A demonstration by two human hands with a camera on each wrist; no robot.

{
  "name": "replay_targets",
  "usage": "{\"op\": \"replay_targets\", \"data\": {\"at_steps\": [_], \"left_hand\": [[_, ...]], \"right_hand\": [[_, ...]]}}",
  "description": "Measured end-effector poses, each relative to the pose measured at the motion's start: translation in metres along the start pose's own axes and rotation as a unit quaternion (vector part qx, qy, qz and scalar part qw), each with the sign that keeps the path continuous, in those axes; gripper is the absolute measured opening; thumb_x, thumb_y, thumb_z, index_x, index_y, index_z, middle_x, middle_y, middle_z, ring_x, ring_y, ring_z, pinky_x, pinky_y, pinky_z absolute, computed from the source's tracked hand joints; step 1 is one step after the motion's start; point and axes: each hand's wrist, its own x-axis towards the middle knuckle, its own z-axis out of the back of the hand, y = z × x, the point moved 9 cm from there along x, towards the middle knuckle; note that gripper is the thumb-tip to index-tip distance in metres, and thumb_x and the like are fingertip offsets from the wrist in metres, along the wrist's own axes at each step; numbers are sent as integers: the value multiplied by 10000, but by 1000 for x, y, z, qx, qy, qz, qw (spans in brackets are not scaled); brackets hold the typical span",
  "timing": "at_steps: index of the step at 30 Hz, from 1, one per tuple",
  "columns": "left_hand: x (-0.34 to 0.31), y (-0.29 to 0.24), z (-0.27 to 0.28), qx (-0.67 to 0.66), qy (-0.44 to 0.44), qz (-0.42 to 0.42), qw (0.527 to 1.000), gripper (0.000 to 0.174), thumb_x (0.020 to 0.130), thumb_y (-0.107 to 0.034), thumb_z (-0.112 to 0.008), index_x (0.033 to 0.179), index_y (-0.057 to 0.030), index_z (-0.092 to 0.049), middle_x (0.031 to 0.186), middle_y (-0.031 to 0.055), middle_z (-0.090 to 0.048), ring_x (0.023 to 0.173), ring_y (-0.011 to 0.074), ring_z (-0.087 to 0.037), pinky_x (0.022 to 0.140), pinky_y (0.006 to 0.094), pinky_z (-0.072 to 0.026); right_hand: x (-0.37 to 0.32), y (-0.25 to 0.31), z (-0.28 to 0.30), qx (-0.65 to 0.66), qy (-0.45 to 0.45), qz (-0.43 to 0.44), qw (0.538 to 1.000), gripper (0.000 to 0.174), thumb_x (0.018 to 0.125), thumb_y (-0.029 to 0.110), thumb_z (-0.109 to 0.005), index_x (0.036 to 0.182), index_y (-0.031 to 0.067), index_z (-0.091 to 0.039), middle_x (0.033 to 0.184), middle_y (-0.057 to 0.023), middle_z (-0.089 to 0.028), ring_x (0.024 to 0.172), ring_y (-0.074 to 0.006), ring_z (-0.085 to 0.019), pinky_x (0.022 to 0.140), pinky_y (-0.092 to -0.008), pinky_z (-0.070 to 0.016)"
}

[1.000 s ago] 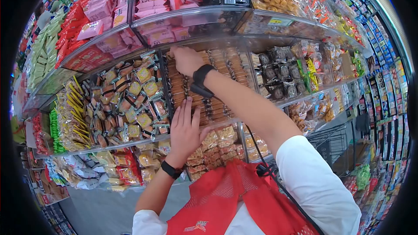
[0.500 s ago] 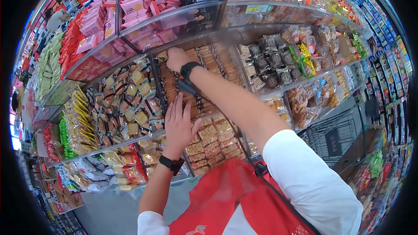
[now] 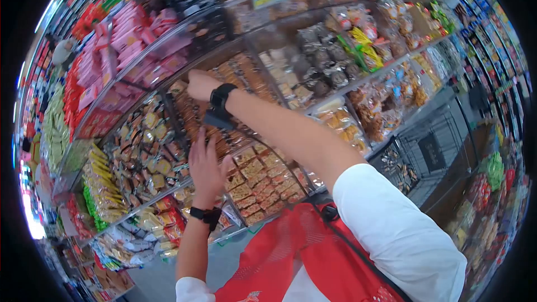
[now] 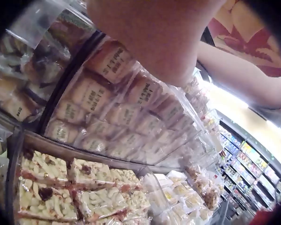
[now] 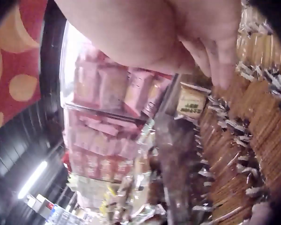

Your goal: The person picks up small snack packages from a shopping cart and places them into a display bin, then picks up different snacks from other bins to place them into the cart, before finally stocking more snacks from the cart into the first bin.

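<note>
Rows of long brown wrapped pastries [image 3: 238, 78] fill a shelf bin. My right hand [image 3: 202, 85] reaches into its back left part, with fingers pointing down. In the right wrist view, the fingertips [image 5: 222, 79] are right at the brown rows, beside one pastry packet [image 5: 192, 101] lying face up with green print. I cannot tell whether those fingers grip a packet. My left hand [image 3: 206, 170] has its fingers straight and lies over the bin's front left edge, at the near ends of the rows. Both wrists wear black bands.
Small wrapped cakes [image 3: 148, 134] fill the bin to the left, dark round packets [image 3: 321, 50] one to the right. Nut-topped blocks [image 3: 263, 182] lie on the tier below. Pink packets [image 3: 131, 39] stand on the tier above. A wire cart [image 3: 430, 154] is at the right.
The head view has swung, so shelves and both hands sit further left in the picture. The right hand has shifted slightly right in the bin, exposing a packet beside it. The left hand stays at the front.
</note>
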Motion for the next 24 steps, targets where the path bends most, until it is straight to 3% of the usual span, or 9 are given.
{"op": "replay_targets", "data": {"at_steps": [4,8,12,14,16,18,21,22,24], "left_hand": [[1,-7,-2,16,8,-16,1000,603,987,-387,-628,1464,-34,-524,1621,234,-405,1423,447,-446,1190,552,-334],[-1,-10,-10,14,10,-21,1000,600,1017,-321,-627,1533,-56,-473,1665,207,-352,1514,427,-350,1233,519,-293],[11,-36,-6,-59,-16,-20,998,607,1091,-368,-527,1560,-4,-399,1681,226,-297,1527,406,-338,1223,538,-303],[24,-90,-5,-153,-5,-29,988,615,1101,-374,-509,1559,16,-380,1686,227,-279,1517,409,-354,1210,540,-323],[41,-164,-21,-136,13,-163,977,495,1094,-290,-520,1483,9,-458,1634,237,-373,1474,430,-415,1194,536,-349],[51,-269,-47,-203,65,-281,936,424,1085,-229,-521,1438,5,-494,1600,243,-428,1449,436,-448,1189,541,-353],[42,-439,-117,-315,217,-369,847,440,962,-67,-596,1389,8,-527,1553,265,-464,1457,447,-428,1210,542,-323],[35,-499,-146,-330,280,-394,811,531,878,20,-637,1397,21,-525,1563,279,-433,1484,450,-386,1233,536,-289],[21,-607,-208,-346,343,-399,777,622,905,-45,-671,1477,48,-442,1593,303,-369,1503,456,-347,1251,501,-273]], "right_hand": [[-124,21,124,180,-28,125,975,231,978,110,-596,1121,-26,-717,1039,-172,-756,918,-282,-726,872,-370,-565],[-316,-28,254,425,-18,25,905,243,1079,183,-566,1152,4,-712,1011,-31,-738,931,-111,-682,844,-297,-559],[-551,-170,322,432,-316,-220,816,195,1059,187,-610,1135,48,-724,985,-19,-735,884,-98,-677,797,-265,-549],[-685,-252,314,357,-403,-350,767,188,1044,197,-622,1093,40,-715,981,-20,-724,831,-95,-660,741,-267,-539],[-822,-321,285,275,-426,-538,673,174,1014,180,-629,1055,30,-708,904,-15,-698,756,-99,-636,671,-278,-525],[-915,-359,260,237,-438,-575,649,162,967,160,-640,1011,17,-704,825,-31,-673,700,-118,-613,611,-305,-508],[-998,-404,212,408,-519,-569,490,242,926,151,-652,1100,-13,-692,863,-86,-700,706,-154,-635,626,-326,-523],[-1018,-425,213,355,-503,-596,515,296,920,160,-656,1153,-22,-677,907,-105,-708,713,-165,-646,635,-332,-530],[-1039,-461,209,255,-454,-648,556,414,907,177,-664,1261,-39,-645,994,-145,-723,728,-186,-668,653,-345,-545]]}}
